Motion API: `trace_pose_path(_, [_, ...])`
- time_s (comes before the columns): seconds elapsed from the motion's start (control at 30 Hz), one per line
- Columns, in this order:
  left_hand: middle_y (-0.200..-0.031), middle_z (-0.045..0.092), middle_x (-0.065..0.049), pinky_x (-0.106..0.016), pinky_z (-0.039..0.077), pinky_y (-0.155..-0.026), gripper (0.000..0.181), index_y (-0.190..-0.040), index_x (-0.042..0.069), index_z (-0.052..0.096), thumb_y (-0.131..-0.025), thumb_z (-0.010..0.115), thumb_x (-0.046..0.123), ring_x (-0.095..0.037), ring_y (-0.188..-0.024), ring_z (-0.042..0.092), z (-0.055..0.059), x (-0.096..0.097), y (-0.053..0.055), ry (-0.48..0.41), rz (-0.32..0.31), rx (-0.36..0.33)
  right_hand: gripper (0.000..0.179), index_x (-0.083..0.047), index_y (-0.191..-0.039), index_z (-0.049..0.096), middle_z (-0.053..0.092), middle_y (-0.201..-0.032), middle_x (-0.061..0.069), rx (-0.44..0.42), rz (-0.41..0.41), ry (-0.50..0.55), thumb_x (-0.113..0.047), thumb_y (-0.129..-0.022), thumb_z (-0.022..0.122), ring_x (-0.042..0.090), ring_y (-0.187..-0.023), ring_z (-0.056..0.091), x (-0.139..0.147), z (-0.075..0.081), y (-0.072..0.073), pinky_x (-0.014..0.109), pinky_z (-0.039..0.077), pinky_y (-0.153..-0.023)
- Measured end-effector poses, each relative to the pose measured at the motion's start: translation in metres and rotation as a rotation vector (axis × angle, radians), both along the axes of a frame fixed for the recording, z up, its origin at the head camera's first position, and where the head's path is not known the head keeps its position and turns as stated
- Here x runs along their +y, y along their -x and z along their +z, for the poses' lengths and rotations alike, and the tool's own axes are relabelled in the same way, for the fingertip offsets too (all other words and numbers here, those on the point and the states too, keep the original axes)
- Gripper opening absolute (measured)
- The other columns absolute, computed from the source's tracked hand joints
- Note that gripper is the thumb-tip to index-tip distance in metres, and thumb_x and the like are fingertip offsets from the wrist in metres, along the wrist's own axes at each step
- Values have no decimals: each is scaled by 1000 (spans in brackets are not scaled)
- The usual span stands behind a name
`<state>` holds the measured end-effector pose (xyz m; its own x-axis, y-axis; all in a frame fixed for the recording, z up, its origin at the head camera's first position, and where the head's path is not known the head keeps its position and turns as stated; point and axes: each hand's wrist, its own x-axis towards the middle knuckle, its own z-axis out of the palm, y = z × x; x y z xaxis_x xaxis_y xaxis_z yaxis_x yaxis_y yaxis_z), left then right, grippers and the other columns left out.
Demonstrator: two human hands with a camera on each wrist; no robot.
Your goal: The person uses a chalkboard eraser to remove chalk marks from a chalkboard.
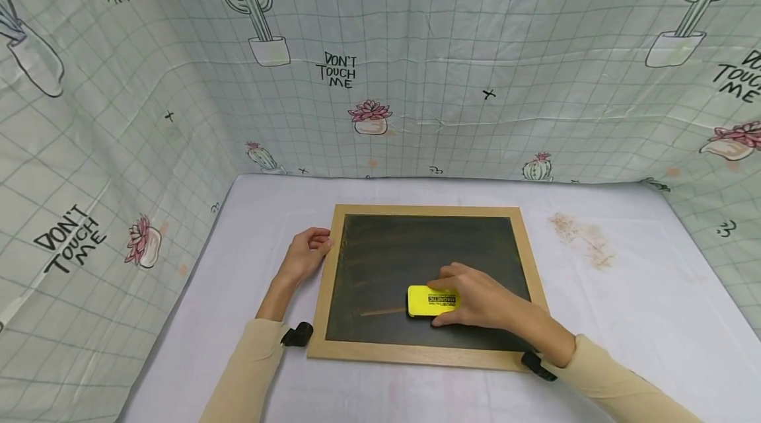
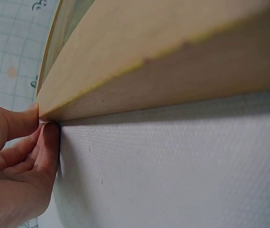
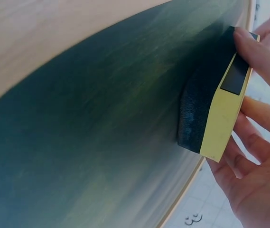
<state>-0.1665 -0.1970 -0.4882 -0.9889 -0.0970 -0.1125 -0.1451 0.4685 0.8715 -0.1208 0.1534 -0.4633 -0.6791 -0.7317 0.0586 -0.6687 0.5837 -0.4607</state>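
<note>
A small chalkboard with a light wooden frame lies flat. At its left side, my left hand holds the frame's edge; in the left wrist view the thumb touches the wood and the curled fingers sit low against it. My right hand grips a yellow magnetic board eraser between thumb and fingers. The right wrist view shows the eraser's dark felt against the board. An orange-brown chalk line runs left from the eraser, and faint smears cover the board.
A white cloth covers the table. Reddish-brown dust marks stain it right of the board. A cactus-printed grid curtain hangs behind and at both sides. Black wrist cameras sit by the cuffs, close to the frame.
</note>
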Motion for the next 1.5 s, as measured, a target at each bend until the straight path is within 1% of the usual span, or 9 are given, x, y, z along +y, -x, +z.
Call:
trace_pose_path(0.13, [-109,64,-21,-19,44,-74,28,-125,-11,62,-100,64,0,-28,-96,60,-1,0,0,-9,-2,5,61,-5,-123,75,63,-103,0,4,12,-4,-41,-76,92,10,-84,48,-7,0,0,24,47,-71])
trace_pose_path(0.4, [-108,64,-20,-20,44,-74,28,-125,-11,62,-100,65,1,-27,-95,60,-2,0,1,6,-4,11,60,-4,-123,75,64,-102,2,13,54,6,-41,-78,91,11,-83,48,-20,1,1,24,46,-70])
trace_pose_path(0.67, [-110,64,-23,-20,46,-75,28,-125,-13,61,-101,63,1,-33,-99,62,0,-2,1,1,-35,17,61,-5,-124,75,67,-107,5,19,80,7,-42,-78,91,12,-86,51,-34,3,2,26,49,-72])
trace_pose_path(0.8, [-110,64,-23,-18,45,-74,29,-126,-12,61,-100,64,1,-33,-100,62,2,-2,2,-9,-30,4,62,-5,-125,74,67,-106,5,15,93,5,-42,-77,91,12,-86,51,-42,3,3,25,48,-72])
trace_pose_path(1.03, [-109,64,-23,-18,45,-73,28,-125,-13,61,-100,63,0,-33,-99,62,4,-3,2,-11,-38,4,61,-5,-125,74,66,-105,5,-1,125,7,-40,-78,91,11,-84,50,-58,5,3,23,47,-71])
trace_pose_path(1.37, [-111,64,-23,-21,46,-75,28,-127,-11,61,-101,62,1,-33,-100,62,3,-4,2,-7,-37,-5,61,-5,-124,74,67,-107,5,27,154,7,-42,-78,90,11,-85,50,-79,5,2,21,48,-72])
trace_pose_path(1.5, [-112,64,-23,-20,46,-75,28,-127,-11,61,-102,62,2,-31,-99,62,3,-4,2,-11,-35,-8,61,-5,-124,75,66,-104,4,45,165,2,-43,-78,90,11,-83,48,-86,5,2,20,46,-71])
